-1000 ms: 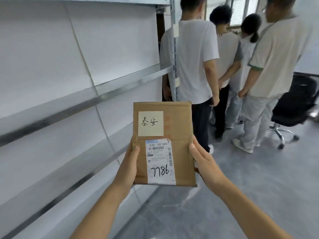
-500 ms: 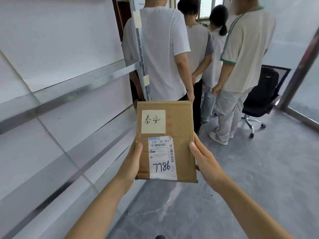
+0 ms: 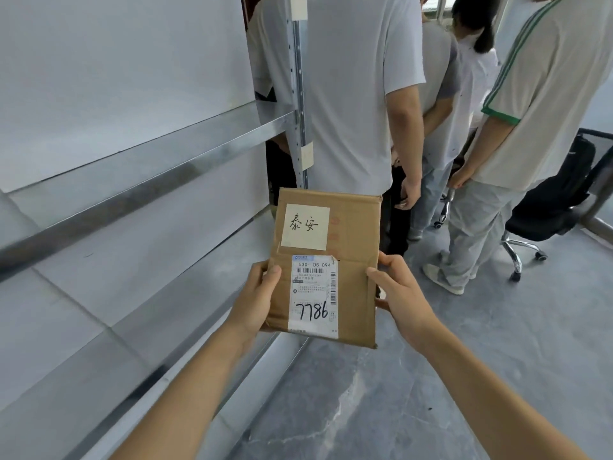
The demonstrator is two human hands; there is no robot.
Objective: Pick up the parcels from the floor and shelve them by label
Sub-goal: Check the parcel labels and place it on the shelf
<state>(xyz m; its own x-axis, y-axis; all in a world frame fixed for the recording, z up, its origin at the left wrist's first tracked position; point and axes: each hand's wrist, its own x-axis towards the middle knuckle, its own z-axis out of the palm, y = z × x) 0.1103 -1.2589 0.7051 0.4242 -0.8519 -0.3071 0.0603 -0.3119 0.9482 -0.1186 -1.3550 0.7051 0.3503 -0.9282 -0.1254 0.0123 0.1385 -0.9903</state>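
Note:
A flat brown cardboard parcel (image 3: 355, 260) is held upright in front of me, face towards the camera. It carries a pale handwritten note at its top and a white shipping label marked 7786 below. My left hand (image 3: 257, 300) grips its lower left edge, thumb on the front. My right hand (image 3: 403, 293) grips its lower right edge the same way. The parcel hangs in the air beside the metal shelving (image 3: 139, 167) on my left, not touching it.
The shelving has white boards and bare metal rails at several levels. Several people (image 3: 351, 94) stand close ahead with their backs to me, blocking the aisle. A black office chair (image 3: 550, 207) stands at the right on the grey floor (image 3: 431, 376).
The camera has moved closer to the people and turned a little right, so the shelf upright and the group loom larger. The parcel stays in both hands, held the same way.

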